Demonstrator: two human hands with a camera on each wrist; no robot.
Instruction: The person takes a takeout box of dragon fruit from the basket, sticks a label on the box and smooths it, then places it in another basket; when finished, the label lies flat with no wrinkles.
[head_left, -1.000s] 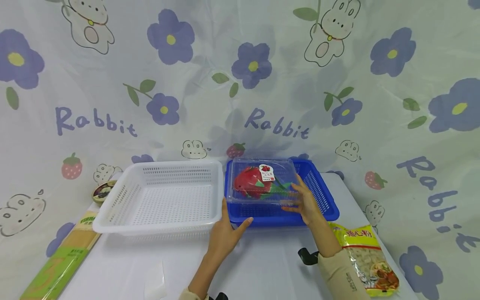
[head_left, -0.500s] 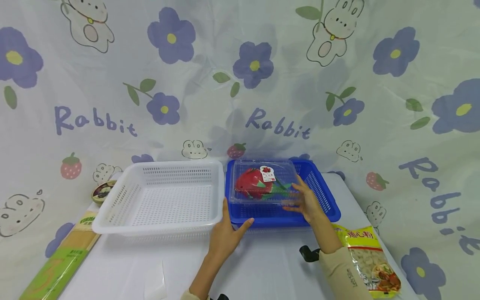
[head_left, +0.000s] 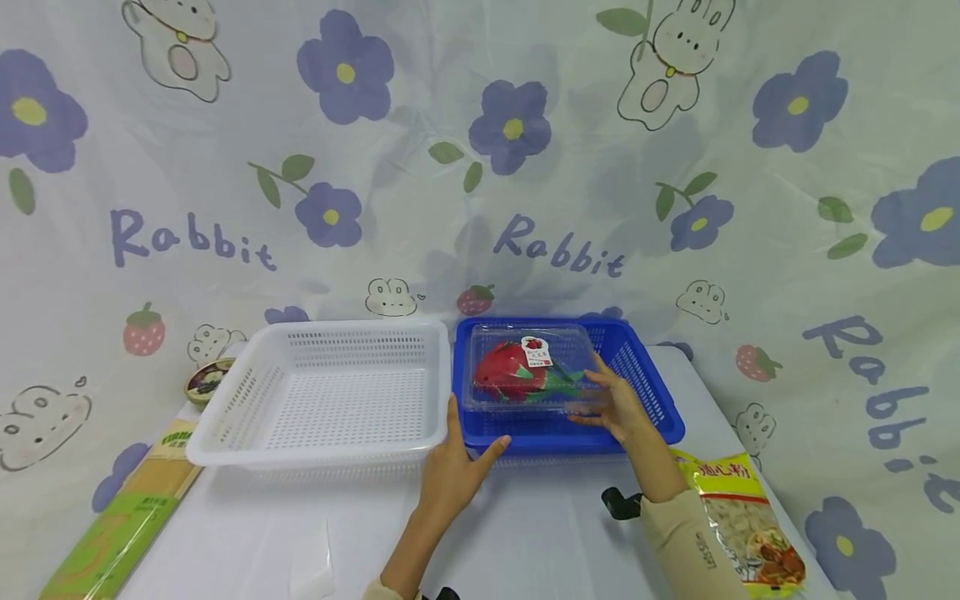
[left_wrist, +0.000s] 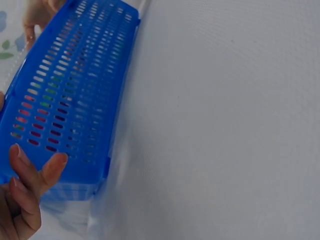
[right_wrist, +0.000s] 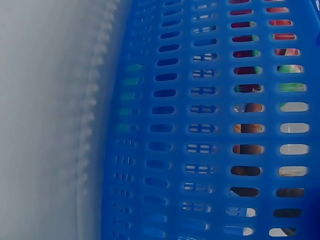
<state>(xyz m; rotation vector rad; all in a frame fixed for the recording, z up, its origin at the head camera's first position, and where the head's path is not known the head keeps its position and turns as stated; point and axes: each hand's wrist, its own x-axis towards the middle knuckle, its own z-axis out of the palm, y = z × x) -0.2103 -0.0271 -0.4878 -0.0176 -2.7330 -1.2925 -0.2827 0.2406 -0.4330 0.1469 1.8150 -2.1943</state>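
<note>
A clear plastic box [head_left: 491, 402] with red dragon fruit [head_left: 506, 372] and a printed label lies tilted inside the blue basket [head_left: 547, 442], mostly towards its left side. My right hand [head_left: 621, 408] holds the box by its right end, fingers spread along that edge. At the basket's near left corner is my left hand [head_left: 446, 475], its index finger straight beside the rim and its thumb spread out to the right. In the left wrist view, several fingertips of the left hand [left_wrist: 25, 195] show by the basket's end. Through the basket's slots [right_wrist: 247, 70] the right wrist view shows red and green.
A white basket [head_left: 315, 457] stands directly left of the blue one. On the table's left lie a green and tan packet [head_left: 127, 517] and a round tin [head_left: 206, 382]. A yellow-topped food bag [head_left: 738, 517] lies at the right. A patterned cloth [head_left: 420, 167] hangs behind.
The plastic box has sunk slightly lower into the blue basket, with my right hand moving along with it. My left hand keeps its place at the basket's corner.
</note>
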